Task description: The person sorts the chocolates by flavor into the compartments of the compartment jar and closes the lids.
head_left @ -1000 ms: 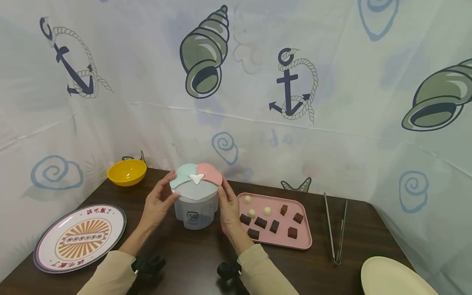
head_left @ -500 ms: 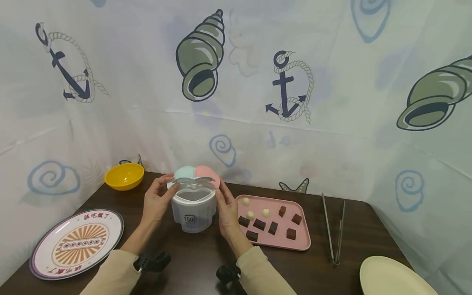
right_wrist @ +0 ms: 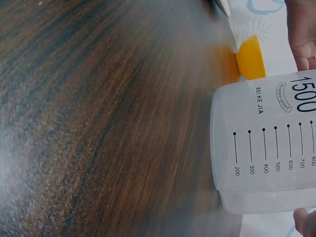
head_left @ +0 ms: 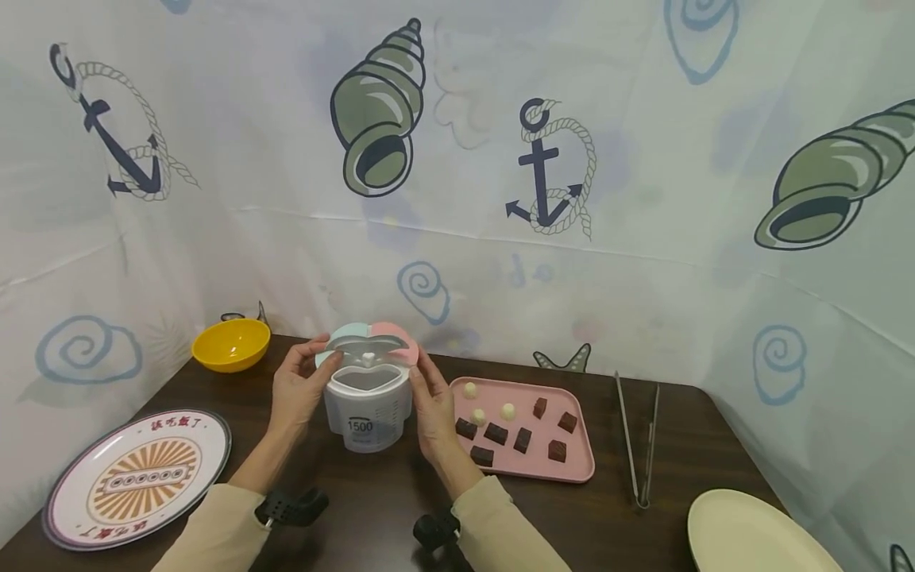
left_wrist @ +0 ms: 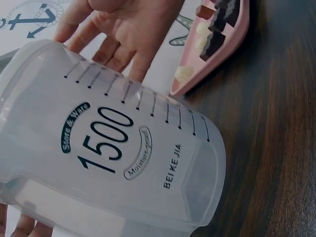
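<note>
A translucent storage container (head_left: pixel 368 421) marked 1500 stands upright on the dark wooden table, between both hands. Its lid has a mint section (head_left: pixel 349 329), a pink section (head_left: pixel 391 329) and a clear front flap (head_left: pixel 364 346), which is raised over the front opening. My left hand (head_left: pixel 295 396) holds the lid's left side, thumb in front. On the other side, my right hand (head_left: pixel 434 409) grips the right edge with thumb and fingers. The left wrist view shows the container wall (left_wrist: pixel 123 143) close up, with the right hand (left_wrist: pixel 129 29) beyond it.
Right of the container lies a pink tray (head_left: pixel 588 469) with several dark chocolate pieces and 3 pale balls. Metal tongs (head_left: pixel 636 453) lie farther right, near a cream plate (head_left: pixel 758 532). A yellow bowl (head_left: pixel 232 345) and a printed plate (head_left: pixel 139 481) stand left.
The clear front flap has swung up from its closed position and uncovered the opening. Both hands stay on the lid's sides. The head view has shifted slightly to the right.
</note>
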